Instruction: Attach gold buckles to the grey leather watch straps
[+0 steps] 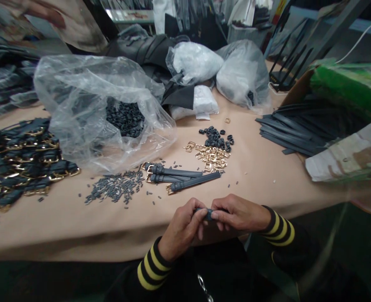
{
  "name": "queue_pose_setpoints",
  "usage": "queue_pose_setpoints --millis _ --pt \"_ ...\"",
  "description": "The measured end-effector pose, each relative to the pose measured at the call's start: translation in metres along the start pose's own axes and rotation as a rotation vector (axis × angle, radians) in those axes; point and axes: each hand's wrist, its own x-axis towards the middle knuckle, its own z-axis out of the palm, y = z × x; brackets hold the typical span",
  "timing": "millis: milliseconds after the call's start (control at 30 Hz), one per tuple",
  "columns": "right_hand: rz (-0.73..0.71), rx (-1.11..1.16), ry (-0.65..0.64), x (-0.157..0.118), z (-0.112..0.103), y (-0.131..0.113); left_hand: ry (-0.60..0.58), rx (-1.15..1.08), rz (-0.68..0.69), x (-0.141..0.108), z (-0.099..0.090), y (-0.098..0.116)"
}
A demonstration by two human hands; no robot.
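My left hand (183, 224) and my right hand (240, 214) meet at the table's front edge, fingers pinched on a dark strap (209, 214). Only a short dark bit shows between the fingertips; the rest is hidden. Just beyond my hands, several dark straps with gold buckles (195, 182) lie side by side. Behind these sit a heap of loose gold buckles (213, 157) and a cluster of small black loops (215, 136). Left of the straps, small dark slivers (114, 187) are scattered in a pile.
A clear plastic bag (78, 88) holds more black loops (125, 118). Buckled straps (23, 163) are heaped at far left. Long dark strips (295, 126) stick out of an open box (342, 153) on the right. White-filled bags (196, 63) stand behind. A person's arm (51, 16) shows upper left.
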Motion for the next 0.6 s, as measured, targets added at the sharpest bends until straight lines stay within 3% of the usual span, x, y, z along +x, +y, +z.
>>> queue_pose_setpoints --millis 100,233,433,533,600 --pt "0.011 -0.043 -0.005 0.003 0.0 -0.002 0.037 0.055 0.035 0.003 0.002 -0.003" --pt "-0.05 -0.047 0.092 0.011 0.002 0.002 0.107 0.157 0.102 0.008 -0.002 -0.003" --pt "-0.151 -0.346 0.284 0.036 0.002 0.008 0.216 0.364 0.171 0.025 -0.015 -0.01" --pt "-0.184 -0.44 0.373 0.045 -0.015 0.008 0.333 0.59 0.337 0.038 -0.024 -0.018" --pt "-0.154 -0.467 0.496 0.044 -0.04 0.013 0.453 0.779 0.473 0.043 -0.032 -0.024"
